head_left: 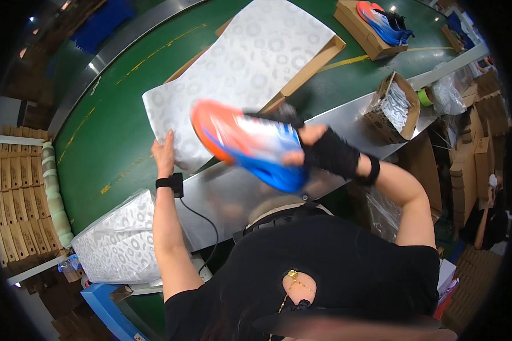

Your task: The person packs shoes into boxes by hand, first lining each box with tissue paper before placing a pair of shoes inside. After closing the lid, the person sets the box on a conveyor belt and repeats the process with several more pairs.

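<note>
In my right hand (327, 149), which wears a black fingerless glove, is a running shoe (250, 142) fading from orange-red through white to blue. The shoe is blurred by motion, sole edge toward me, its toe pointing left. My left hand (164, 154) pinches the near left edge of a white patterned sheet of wrapping paper (256, 51). That sheet spreads over an open cardboard shoebox (313, 68), hiding most of it and whatever lies inside. A dark strap with a small box and cable sits on my left wrist.
Beneath the shoebox is a green conveyor belt (125, 113) with a metal ledge (341, 119) on my side. Another box carries similar shoes (381, 25) at far right. A carton of crumpled paper packets (393, 108) stands right; a stack of patterned paper (122, 238) lies left.
</note>
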A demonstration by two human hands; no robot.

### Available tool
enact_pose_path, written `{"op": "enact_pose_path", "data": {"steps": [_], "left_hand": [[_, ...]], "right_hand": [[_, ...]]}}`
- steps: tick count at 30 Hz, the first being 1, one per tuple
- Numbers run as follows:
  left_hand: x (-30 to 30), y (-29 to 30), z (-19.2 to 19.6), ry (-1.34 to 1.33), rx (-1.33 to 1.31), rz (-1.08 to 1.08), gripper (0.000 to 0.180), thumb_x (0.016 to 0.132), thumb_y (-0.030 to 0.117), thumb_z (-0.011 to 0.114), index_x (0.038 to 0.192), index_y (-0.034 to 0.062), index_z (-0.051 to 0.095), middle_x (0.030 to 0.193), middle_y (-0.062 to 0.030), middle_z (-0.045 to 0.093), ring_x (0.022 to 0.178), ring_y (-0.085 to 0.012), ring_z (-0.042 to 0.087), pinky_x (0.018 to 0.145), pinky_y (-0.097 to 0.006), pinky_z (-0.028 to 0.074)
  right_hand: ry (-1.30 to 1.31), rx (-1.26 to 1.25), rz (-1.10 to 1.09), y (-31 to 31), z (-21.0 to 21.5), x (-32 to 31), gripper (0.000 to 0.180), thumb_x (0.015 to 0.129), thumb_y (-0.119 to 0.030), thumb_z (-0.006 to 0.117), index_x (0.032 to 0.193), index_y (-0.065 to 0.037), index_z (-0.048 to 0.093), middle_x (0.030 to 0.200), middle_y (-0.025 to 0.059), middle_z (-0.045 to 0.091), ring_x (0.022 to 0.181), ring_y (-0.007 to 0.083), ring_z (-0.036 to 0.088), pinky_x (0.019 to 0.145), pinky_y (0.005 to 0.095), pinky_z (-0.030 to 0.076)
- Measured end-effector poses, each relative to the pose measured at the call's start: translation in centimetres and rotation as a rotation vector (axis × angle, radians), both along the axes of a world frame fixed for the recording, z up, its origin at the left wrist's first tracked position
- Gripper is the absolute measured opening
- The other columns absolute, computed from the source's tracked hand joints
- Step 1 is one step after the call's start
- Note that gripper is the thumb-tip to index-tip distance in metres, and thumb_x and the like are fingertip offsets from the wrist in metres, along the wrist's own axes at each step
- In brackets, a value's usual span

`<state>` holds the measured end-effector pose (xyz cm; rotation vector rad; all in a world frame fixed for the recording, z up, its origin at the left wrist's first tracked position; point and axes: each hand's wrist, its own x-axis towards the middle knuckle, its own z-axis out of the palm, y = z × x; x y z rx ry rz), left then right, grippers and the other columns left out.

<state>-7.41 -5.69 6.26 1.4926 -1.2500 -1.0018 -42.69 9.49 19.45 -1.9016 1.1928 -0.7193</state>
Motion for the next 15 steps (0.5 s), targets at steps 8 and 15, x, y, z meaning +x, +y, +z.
{"op": "enact_pose_path", "data": {"steps": [8, 15], "left_hand": [[6.1, -1.2, 3.3, 0.005, 0.126, -0.038, 0.034, 0.079, 0.019, 0.057, 0.102, -0.0061, 0.051, 0.090, -0.0100, 0.058, 0.075, -0.0138, 0.055, 0.065, -0.026, 0.044], [-5.3, -3.6, 6.5, 0.543, 0.143, -0.390, 0.039, 0.083, 0.029, 0.053, 0.102, -0.0046, 0.048, 0.087, -0.0059, 0.057, 0.085, -0.0120, 0.055, 0.074, -0.026, 0.045]], "right_hand": [[0.175, 0.003, -0.298, -16.5, -4.5, 7.2, 0.051, 0.067, -0.031, 0.062, 0.110, -0.004, 0.051, 0.087, 0.0190, 0.059, 0.081, 0.0277, 0.058, 0.072, 0.0339, 0.045], [0.078, 0.139, 0.068, -17.8, -10.0, 13.3, 0.043, 0.072, -0.029, 0.060, 0.109, -0.009, 0.048, 0.084, 0.0120, 0.058, 0.075, 0.0187, 0.056, 0.066, 0.0314, 0.045]]}}
